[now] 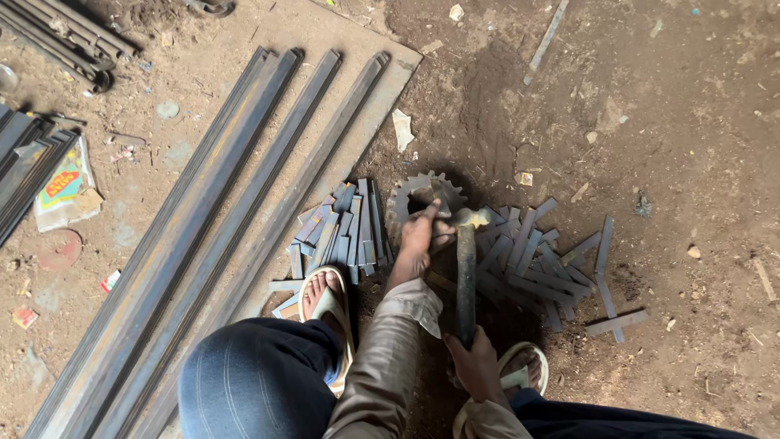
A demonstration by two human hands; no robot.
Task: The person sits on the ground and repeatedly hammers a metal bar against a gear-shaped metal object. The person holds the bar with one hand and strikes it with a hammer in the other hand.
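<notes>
On dirt floor (691,122), a strip (439,195) is pinched by left hand (418,236) on a gear (410,195); hammer (465,268) gripped by right hand (474,362); seemingly finished pieces (341,228) piled left, others (536,260) waiting right.

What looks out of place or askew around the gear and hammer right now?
The short metal strips right of the gear lie scattered at mixed angles, two crossed at the far right, while the pile on the left is roughly aligned. Paper scraps litter the dirt. Bare toes in sandals sit close to the hammer.

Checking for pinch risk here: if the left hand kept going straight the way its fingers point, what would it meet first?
The left hand points up-frame, onto the toothed gear wheel it already seems to touch, holding a small metal strip there; the hammer head sits just beside it. Depth is unclear.
</notes>
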